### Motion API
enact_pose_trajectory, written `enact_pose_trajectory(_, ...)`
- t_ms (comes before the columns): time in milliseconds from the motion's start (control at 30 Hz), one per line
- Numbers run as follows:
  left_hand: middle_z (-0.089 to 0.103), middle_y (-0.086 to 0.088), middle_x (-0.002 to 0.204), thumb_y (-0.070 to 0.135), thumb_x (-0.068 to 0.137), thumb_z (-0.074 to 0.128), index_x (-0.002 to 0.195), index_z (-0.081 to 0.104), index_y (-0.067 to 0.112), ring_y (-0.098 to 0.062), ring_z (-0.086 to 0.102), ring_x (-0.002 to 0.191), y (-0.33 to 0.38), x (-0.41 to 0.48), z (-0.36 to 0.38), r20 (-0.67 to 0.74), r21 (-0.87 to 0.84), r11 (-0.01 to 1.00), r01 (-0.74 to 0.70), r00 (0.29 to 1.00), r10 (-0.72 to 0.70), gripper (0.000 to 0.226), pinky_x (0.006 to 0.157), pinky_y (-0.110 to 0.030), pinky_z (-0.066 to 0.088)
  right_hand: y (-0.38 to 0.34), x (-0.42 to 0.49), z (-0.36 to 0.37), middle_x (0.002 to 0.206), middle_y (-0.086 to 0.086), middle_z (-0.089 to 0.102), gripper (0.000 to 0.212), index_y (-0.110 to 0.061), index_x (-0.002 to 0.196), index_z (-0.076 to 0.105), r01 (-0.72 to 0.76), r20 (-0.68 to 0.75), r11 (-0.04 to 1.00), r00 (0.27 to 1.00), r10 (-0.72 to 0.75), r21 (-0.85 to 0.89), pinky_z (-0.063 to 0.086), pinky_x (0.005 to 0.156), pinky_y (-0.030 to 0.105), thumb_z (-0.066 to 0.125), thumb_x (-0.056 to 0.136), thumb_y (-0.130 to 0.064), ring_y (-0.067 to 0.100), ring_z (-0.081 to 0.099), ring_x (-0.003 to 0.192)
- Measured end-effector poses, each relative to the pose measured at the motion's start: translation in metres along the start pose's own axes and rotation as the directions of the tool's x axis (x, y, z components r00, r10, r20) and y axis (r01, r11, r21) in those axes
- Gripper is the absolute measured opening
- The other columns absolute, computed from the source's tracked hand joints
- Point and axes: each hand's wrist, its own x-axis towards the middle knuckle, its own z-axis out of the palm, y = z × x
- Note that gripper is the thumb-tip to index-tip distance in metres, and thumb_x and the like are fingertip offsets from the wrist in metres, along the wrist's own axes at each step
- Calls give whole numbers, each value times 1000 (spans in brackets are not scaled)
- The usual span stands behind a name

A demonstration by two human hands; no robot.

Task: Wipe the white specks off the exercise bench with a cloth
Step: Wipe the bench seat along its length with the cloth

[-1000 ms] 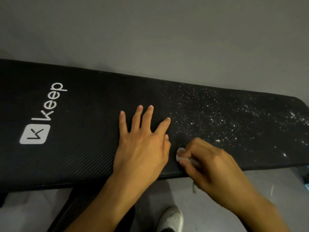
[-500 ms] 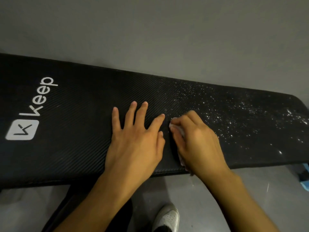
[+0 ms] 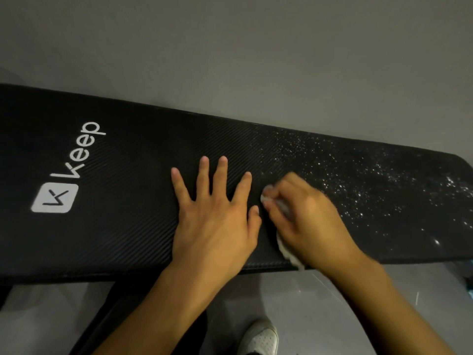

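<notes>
A long black padded exercise bench (image 3: 128, 221) with a white "Keep" logo (image 3: 69, 172) runs across the view. White specks (image 3: 371, 190) cover its right part. My left hand (image 3: 217, 213) lies flat on the pad with fingers spread. Just to its right, my right hand (image 3: 307, 216) grips a small white cloth (image 3: 286, 249) and presses it on the pad at the left edge of the specked area. Most of the cloth is hidden under the hand; a corner hangs over the bench's near edge.
A grey wall (image 3: 230, 60) stands right behind the bench. Below the near edge is grey floor (image 3: 320, 316) with a white shoe (image 3: 261, 339) and a dark bench frame (image 3: 122, 316). A blue object (image 3: 469, 290) peeks in at the right edge.
My right hand with the cloth went from the near edge of the pad up toward the middle, next to the left hand's fingers. The left hand stayed flat in place.
</notes>
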Motion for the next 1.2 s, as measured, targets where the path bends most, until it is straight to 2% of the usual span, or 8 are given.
enact_pose_trajectory(100, 32, -23, 162, 51, 96, 27, 152, 43, 23, -47, 21, 152, 2, 0, 2, 1, 15, 1000, 2, 1000, -2, 64, 114, -78, 10, -7, -15, -5, 97, -13, 53, 23, -29, 97, 61, -14, 87, 998, 996, 9, 54, 55, 67, 45, 47, 96, -47, 12, 62, 83)
enact_pose_trajectory(300, 31, -22, 163, 51, 97, 24, 153, 41, 23, -45, 20, 152, 3, -1, 3, 8, 41, 999, -5, 1000, 5, 65, 115, -77, 12, -4, 46, 9, 108, -4, 57, 20, -19, 109, 64, -135, -78, 985, 989, 127, -107, 55, 72, 49, 53, 101, -34, 25, 64, 88)
enact_pose_trajectory(467, 31, -22, 162, 51, 96, 26, 153, 41, 18, -45, 21, 152, 2, 0, 4, 19, 32, 999, 9, 1000, -9, 68, 115, -77, 14, -5, 17, -3, 100, -14, 55, 11, -28, 98, 63, -21, 104, 1000, 994, 18, 23, 56, 72, 45, 56, 97, -37, 14, 63, 87)
enact_pose_trajectory(667, 31, -19, 163, 55, 94, 23, 154, 39, 13, -40, 24, 152, 0, 1, 0, 76, 27, 999, 34, 996, -36, 75, 117, -73, 15, -4, 56, 8, 108, -6, 58, 15, -21, 105, 63, -96, -36, 991, 995, 93, -92, 56, 73, 48, 57, 99, -33, 20, 64, 89)
enact_pose_trajectory(800, 34, -17, 162, 57, 94, 23, 154, 40, 14, -40, 30, 150, -4, 3, -6, 147, 2, 1000, 7, 989, -7, 76, 115, -74, 18, -6, 31, -5, 97, -13, 59, 6, -29, 93, 62, -42, 145, 994, 989, 28, 97, 56, 75, 44, 59, 97, -34, 10, 63, 87)
enact_pose_trajectory(967, 0, -9, 171, 54, 104, 22, 162, 9, 24, -30, -4, 157, -9, 25, -21, 195, -33, 999, -5, 981, 11, 66, 121, -68, -2, -4, 64, 0, 108, -9, 56, 16, -26, 106, 63, -71, 48, 991, 996, 77, -115, 56, 76, 47, 55, 99, -37, 20, 63, 92)
enact_pose_trajectory(1067, -5, -9, 171, 50, 106, 23, 162, 6, 24, -28, -11, 157, -14, 48, -21, 188, -28, 1000, -11, 982, 16, 64, 120, -69, -6, -6, 78, 7, 111, -5, 56, 18, -21, 109, 64, -123, -35, 985, 992, 119, -118, 55, 74, 46, 55, 102, -34, 22, 64, 92)
enact_pose_trajectory(1200, -5, -11, 171, 51, 105, 16, 162, 4, 25, -29, -12, 157, -19, 49, -10, 155, 15, 1000, -27, 988, 24, 64, 119, -69, -7, -5, 61, 2, 104, -12, 59, 9, -26, 97, 63, -87, 60, 995, 994, 89, -44, 55, 74, 42, 60, 98, -34, 16, 63, 90)
